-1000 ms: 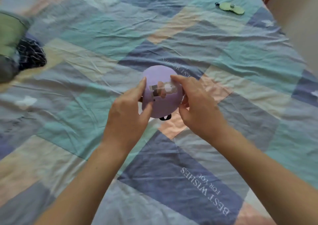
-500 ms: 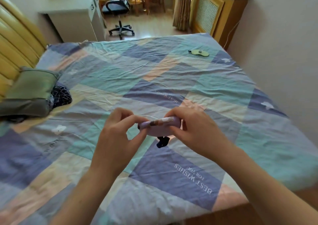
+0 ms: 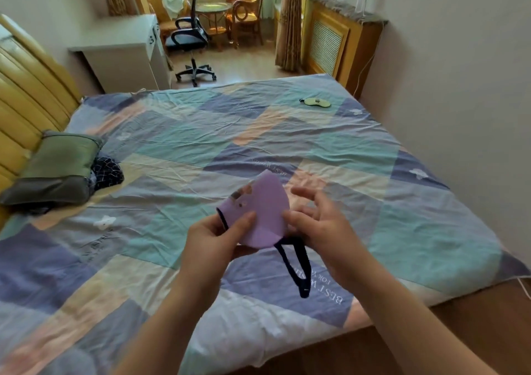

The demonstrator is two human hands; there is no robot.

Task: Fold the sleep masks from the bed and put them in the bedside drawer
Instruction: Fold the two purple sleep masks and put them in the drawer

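A folded purple sleep mask (image 3: pixel 263 211) is held above the patchwork bed (image 3: pixel 172 150), and its dark strap (image 3: pixel 298 268) hangs down in a loop. My left hand (image 3: pixel 218 239) pinches the mask's lower left edge, thumb on top. To the right, my right hand (image 3: pixel 319 225) touches the mask's right edge with its fingertips, the fingers partly spread. A second, pale green sleep mask (image 3: pixel 316 102) lies flat near the bed's far right corner. No bedside drawer is in view.
A green pillow (image 3: pixel 57 168) and a dark checked cloth (image 3: pixel 107 172) lie at the left by the yellow headboard (image 3: pixel 26 93). Beyond the bed stand a white desk (image 3: pixel 123 53) and an office chair (image 3: pixel 189 41). A wall runs along the right.
The view has risen from the bed surface to the room. The mask has turned from edge-on to face-on, the strap now dangles lower, and my right hand's fingers have loosened.
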